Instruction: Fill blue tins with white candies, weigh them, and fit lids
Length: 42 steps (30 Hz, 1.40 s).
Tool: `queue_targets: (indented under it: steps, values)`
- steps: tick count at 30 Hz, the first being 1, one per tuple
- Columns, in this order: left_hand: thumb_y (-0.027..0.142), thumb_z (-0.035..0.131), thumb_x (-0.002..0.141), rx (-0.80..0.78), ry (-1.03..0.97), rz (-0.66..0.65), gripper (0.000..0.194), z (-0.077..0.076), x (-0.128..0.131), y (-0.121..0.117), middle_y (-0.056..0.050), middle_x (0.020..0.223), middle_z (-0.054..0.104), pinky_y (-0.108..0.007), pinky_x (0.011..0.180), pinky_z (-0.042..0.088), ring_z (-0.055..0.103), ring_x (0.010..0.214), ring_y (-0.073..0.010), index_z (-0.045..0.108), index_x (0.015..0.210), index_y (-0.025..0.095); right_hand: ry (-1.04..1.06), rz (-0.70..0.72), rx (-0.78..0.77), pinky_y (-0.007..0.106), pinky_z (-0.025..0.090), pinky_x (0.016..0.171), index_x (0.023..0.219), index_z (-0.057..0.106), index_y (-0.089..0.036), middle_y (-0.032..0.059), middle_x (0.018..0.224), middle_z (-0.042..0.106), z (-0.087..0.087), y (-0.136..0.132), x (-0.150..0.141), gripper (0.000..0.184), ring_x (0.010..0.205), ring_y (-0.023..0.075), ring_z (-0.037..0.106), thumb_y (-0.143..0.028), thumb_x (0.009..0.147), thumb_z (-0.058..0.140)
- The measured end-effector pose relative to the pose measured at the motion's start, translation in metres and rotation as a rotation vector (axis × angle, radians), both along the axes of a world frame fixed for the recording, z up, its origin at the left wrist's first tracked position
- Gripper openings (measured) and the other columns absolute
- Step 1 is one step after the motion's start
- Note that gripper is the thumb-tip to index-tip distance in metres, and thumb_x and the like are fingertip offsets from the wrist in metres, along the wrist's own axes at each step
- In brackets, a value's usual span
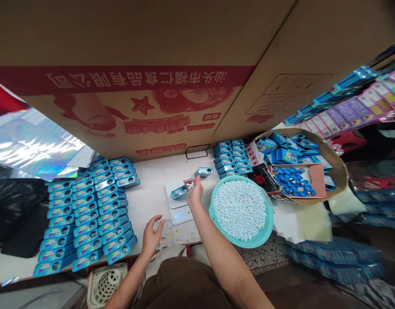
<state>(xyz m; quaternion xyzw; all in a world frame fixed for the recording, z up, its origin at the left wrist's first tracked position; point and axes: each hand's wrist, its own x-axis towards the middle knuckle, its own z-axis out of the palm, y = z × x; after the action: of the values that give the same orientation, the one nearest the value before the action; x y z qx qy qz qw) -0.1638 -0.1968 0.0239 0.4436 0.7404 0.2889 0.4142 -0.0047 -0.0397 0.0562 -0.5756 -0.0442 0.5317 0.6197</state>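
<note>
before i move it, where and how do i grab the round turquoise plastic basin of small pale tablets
Grip the basin by its rim, left and right, coming from your near side: small blue boxes crowd its far edge, and this wide load of tablets could tip one-handed.

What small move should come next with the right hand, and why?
I'd probably ease a few of the white pellets from the right hand into the blue box. The fingertips hold them right by its dark round opening, and the box lies on the white scale, whose display is lit.
</note>
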Motion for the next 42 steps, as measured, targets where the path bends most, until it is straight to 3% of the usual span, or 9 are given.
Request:
queue_targets:
  steps: [7,12,18,25,29,35,38,42]
  values:
    - [0.05,0.052,0.076,0.008,0.022,0.006,0.037,-0.005,-0.005,-0.003,-0.008,0.104,0.067,-0.043,0.094,0.043,0.06,0.102,-0.0245,0.063,0.095,0.02,-0.078,0.029,-0.025,0.027,0.049,0.064,0.056,0.053,-0.019,0.0025,0.053,0.061,-0.001,-0.002,-0.004,0.05,0.061,0.0164,0.064,-0.062,0.079,0.042]
    - [0.045,0.052,0.079,0.121,0.112,-0.074,0.032,0.014,0.001,0.008,-0.008,0.1,0.066,-0.04,0.092,0.043,0.059,0.099,-0.0236,0.062,0.096,0.02,-0.114,0.048,-0.014,0.026,0.048,0.065,0.054,0.055,-0.018,0.0037,0.054,0.063,-0.001,-0.002,-0.006,0.051,0.059,0.0146,0.061,-0.059,0.081,0.041]
    - [0.039,0.055,0.081,0.307,0.315,-0.214,0.026,0.043,0.024,0.052,-0.007,0.094,0.063,-0.041,0.092,0.038,0.054,0.095,-0.0248,0.062,0.099,0.022,-0.112,0.086,0.016,0.028,0.048,0.067,0.054,0.055,-0.018,0.0035,0.054,0.063,0.0,-0.005,-0.009,0.052,0.06,0.0159,0.063,-0.059,0.082,0.04]
    - [0.035,0.059,0.078,0.389,0.372,-0.341,0.021,0.042,0.042,0.099,-0.008,0.096,0.061,-0.046,0.098,0.03,0.048,0.101,-0.0281,0.065,0.095,0.024,-0.215,0.09,0.102,0.027,0.047,0.067,0.057,0.058,-0.017,0.0022,0.057,0.063,0.002,-0.009,-0.003,0.05,0.061,0.0143,0.061,-0.057,0.081,0.041]
    - [0.035,0.058,0.079,0.411,0.383,-0.359,0.019,0.037,0.048,0.106,-0.008,0.095,0.061,-0.047,0.099,0.028,0.047,0.101,-0.0279,0.066,0.093,0.024,-0.348,0.086,0.115,0.027,0.046,0.069,0.06,0.061,-0.017,0.0024,0.06,0.063,0.005,-0.018,0.026,0.05,0.064,0.0143,0.06,-0.056,0.083,0.041]
    - [0.037,0.057,0.08,0.408,0.411,-0.325,0.018,0.029,0.052,0.111,-0.008,0.096,0.06,-0.045,0.095,0.032,0.046,0.101,-0.0277,0.068,0.088,0.025,-0.641,0.046,-0.021,0.031,0.044,0.074,0.061,0.061,-0.017,0.0038,0.063,0.062,-0.003,-0.062,0.109,0.051,0.067,0.0166,0.057,-0.06,0.081,0.042]
    - [0.036,0.059,0.078,0.409,0.414,-0.321,0.016,0.027,0.054,0.116,-0.007,0.095,0.061,-0.045,0.094,0.032,0.046,0.101,-0.0283,0.068,0.085,0.025,-0.917,0.112,-0.121,0.034,0.042,0.077,0.066,0.062,-0.017,0.0061,0.069,0.063,-0.012,-0.089,0.148,0.048,0.072,0.0192,0.056,-0.058,0.083,0.041]
    - [0.035,0.061,0.077,0.411,0.436,-0.362,0.016,0.028,0.062,0.126,-0.006,0.095,0.063,-0.045,0.094,0.032,0.045,0.1,-0.0282,0.069,0.086,0.025,-1.267,0.294,-0.102,0.038,0.04,0.085,0.087,0.063,-0.017,0.0104,0.089,0.061,-0.025,-0.116,0.177,0.04,0.089,0.0236,0.054,-0.053,0.082,0.047]
